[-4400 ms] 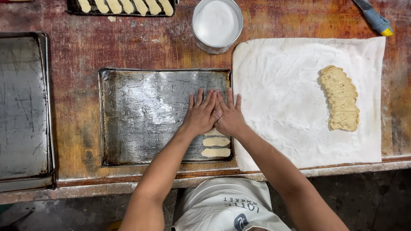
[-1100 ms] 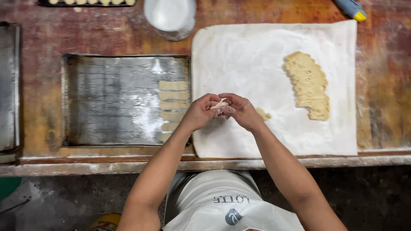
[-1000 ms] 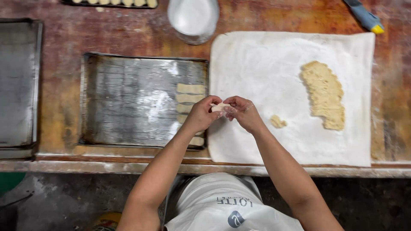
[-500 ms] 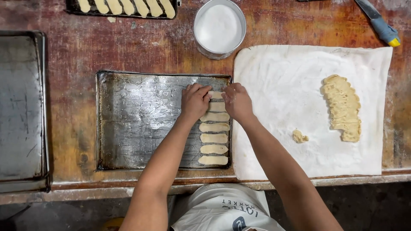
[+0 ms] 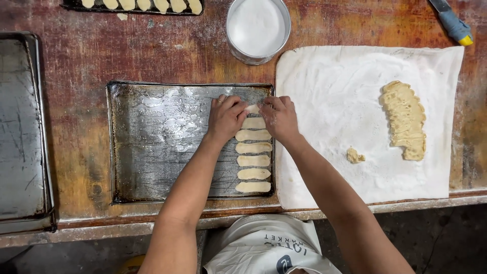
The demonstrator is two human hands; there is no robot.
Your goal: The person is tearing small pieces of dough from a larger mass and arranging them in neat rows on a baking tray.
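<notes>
Worn reddish wood forms the worktop [image 5: 127,50], on which a greased metal baking tray [image 5: 162,137] is set. At its right edge a column of pale dough strips [image 5: 253,155] is laid. The topmost dough piece [image 5: 252,108] is pinched between the left hand [image 5: 225,117] and the right hand [image 5: 280,116], fingers closed on its ends. Beside the tray a floured cloth [image 5: 329,116] carries a stack of dough slices [image 5: 406,119].

Both hands — left hand [image 5: 225,117], right hand [image 5: 280,117] — press a dough piece [image 5: 252,109] atop a column of dough strips [image 5: 253,161] at the baking tray's [image 5: 162,142] three-o'clock edge on the tabletop [image 5: 152,50].
</notes>
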